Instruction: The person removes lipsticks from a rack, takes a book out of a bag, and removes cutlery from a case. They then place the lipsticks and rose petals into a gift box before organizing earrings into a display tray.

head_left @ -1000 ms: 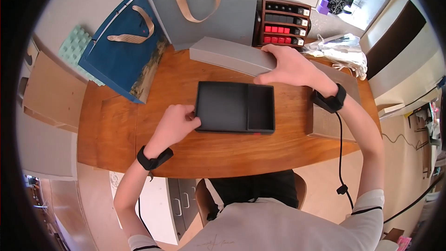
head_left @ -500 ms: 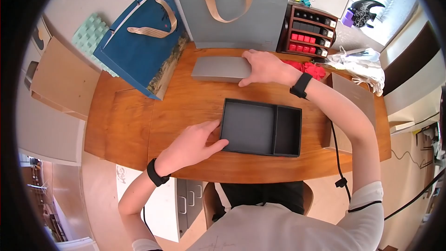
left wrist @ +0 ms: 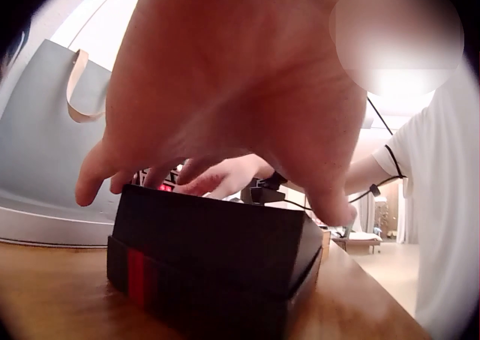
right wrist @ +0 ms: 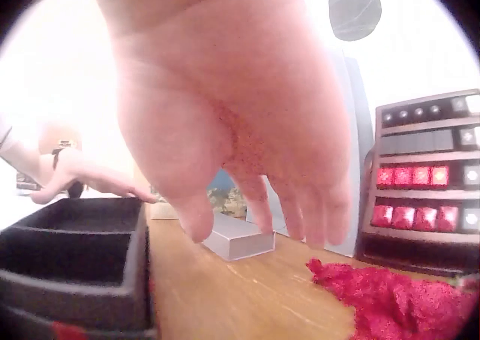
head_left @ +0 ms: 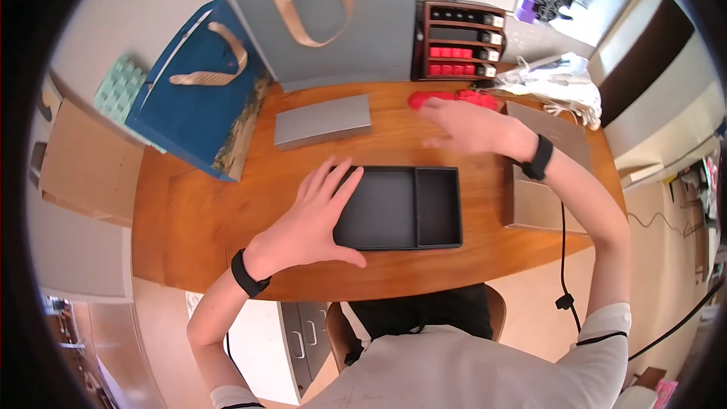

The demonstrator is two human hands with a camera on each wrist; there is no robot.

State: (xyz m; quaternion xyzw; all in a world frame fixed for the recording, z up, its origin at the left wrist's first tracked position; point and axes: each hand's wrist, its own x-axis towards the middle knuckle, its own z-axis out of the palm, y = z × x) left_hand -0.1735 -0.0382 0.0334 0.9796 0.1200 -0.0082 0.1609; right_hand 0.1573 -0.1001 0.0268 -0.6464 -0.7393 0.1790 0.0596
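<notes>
A black open box (head_left: 379,212) with a divider making a wide and a narrow compartment lies on the wooden table. Over its left end spreads my left hand (head_left: 303,223), fingers apart and thumb at the near left corner. The left wrist view shows the box's dark side (left wrist: 217,235) with a red stripe beneath that palm. Farther back lies a long grey box (head_left: 324,121). To its right my right hand (head_left: 481,127) is held over the table, holding nothing, with loosely extended fingers. Crumpled red material (right wrist: 390,299) lies near those fingers.
A blue paper bag (head_left: 193,95) and a large grey paper bag (head_left: 333,30) stand along the back. At back right is a small rack (head_left: 458,42) of red and black pieces beside a white bundle (head_left: 556,79). A brown box (head_left: 541,197) sits at the right.
My right hand has set the grey box down at the back left, let go and drawn back right. My left hand has gone from pinching the black box's left edge to spreading over it.
</notes>
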